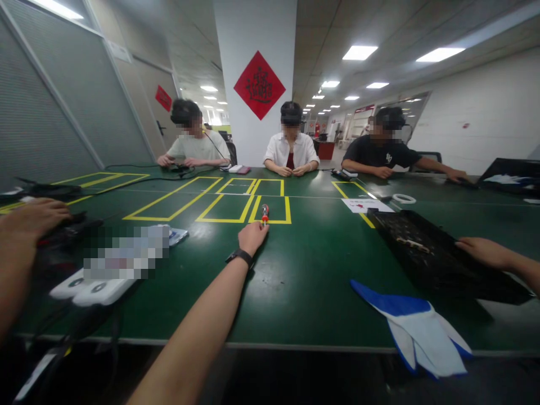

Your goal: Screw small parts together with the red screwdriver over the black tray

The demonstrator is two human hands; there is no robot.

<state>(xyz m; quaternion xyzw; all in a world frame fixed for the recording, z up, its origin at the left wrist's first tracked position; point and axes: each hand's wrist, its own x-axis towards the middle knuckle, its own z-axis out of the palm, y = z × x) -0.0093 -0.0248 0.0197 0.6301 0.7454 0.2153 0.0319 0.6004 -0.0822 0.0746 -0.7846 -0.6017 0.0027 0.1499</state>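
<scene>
My left hand point(252, 236), wearing a black wristband, reaches across the green table with its fingers closed. Its fingertips pinch the metal shaft of a screwdriver point(265, 212). The screwdriver's red and clear handle points away from me, over a yellow-taped rectangle. No hand that I can take for my right one shows. A blue and white glove point(415, 323) lies to the right, partly over the near table edge. Left of my forearm is a white device point(105, 289) with two round openings and a blurred top.
At the right, another person's hand point(485, 251) is at a black tray point(439, 275) with small parts. Another person's hand point(36, 222) rests over dark items at the left. Three people sit opposite. A paper sheet point(366, 206) and a white ring point(404, 198) lie beyond the tray.
</scene>
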